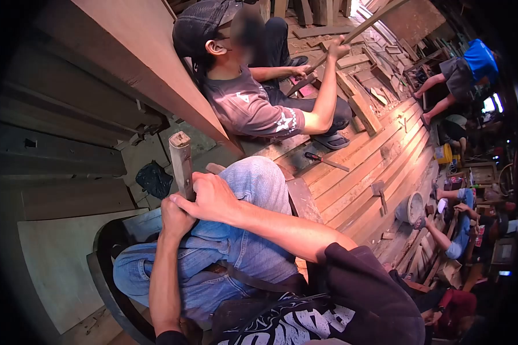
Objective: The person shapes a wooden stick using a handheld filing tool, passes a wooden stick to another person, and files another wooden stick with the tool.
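Both of my hands meet in front of my jeans-clad knees around a short, squared wooden stick point(181, 161) with a worn, pale end. My left hand point(176, 218) wraps its lower part. Pressed against it, my right hand point(213, 197) closes round the stick just above, with its thumb over the left hand. The lower end of the stick is hidden by my hands. Beside the stick lies a crumpled black plastic bag point(154, 179). A dark curved rim point(101, 282) runs along the left of my legs.
A co-worker in a cap point(253, 103) sits close ahead, holding a long wooden strip point(374, 20). On the planks point(351, 178) lie a dark-handled tool point(326, 161) and a hammer-like tool point(380, 196). A bucket point(410, 208) and other people are at right. A large wooden board point(138, 63) rises at upper left.
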Tool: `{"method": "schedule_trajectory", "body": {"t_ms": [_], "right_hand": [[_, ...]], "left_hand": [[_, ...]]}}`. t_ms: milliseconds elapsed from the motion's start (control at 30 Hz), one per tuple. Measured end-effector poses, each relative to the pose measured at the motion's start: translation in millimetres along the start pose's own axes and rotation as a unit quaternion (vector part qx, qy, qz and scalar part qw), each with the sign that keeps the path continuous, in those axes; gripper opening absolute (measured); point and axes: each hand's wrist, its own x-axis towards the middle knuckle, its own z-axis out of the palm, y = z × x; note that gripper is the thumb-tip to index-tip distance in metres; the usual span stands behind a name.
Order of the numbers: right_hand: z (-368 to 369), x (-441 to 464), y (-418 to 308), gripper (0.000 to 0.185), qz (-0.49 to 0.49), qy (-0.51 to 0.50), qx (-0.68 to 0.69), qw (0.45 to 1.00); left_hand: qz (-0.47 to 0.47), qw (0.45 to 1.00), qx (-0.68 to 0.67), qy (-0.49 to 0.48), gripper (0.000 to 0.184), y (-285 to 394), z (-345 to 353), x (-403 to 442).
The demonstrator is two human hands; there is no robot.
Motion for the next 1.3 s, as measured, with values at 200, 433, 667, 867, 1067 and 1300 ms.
{"method": "schedule_trajectory", "body": {"t_ms": [200,433,667,867,1067,1300], "right_hand": [[0.1,-0.9,0.3,0.058,0.007,-0.005,-0.002,1.0],[1.7,-1.4,2.0,0.057,-0.002,-0.005,-0.001,1.0],[1.1,-1.2,1.1,0.056,0.0,-0.002,0.001,1.0],[-0.1,-0.3,0.4,0.057,-0.002,-0.002,0.001,1.0],[-0.1,-0.7,0.0,0.058,0.001,0.001,0.005,1.0],[0.5,-0.7,0.8,0.057,-0.003,0.0,-0.003,1.0]], "left_hand": [[-0.008,1.0,0.007,-0.007,0.017,2.1,-1.1,-0.4],[-0.012,1.0,0.004,-0.007,0.017,-6.1,0.7,-3.5],[-0.009,1.0,-0.008,0.005,0.015,3.3,0.0,-0.6],[-0.005,1.0,0.016,-0.007,0.015,1.9,-1.2,-1.0],[-0.01,1.0,0.012,-0.005,0.015,-3.9,0.6,-2.4],[0.009,1.0,0.003,0.006,0.015,1.5,-0.1,0.0]]}}
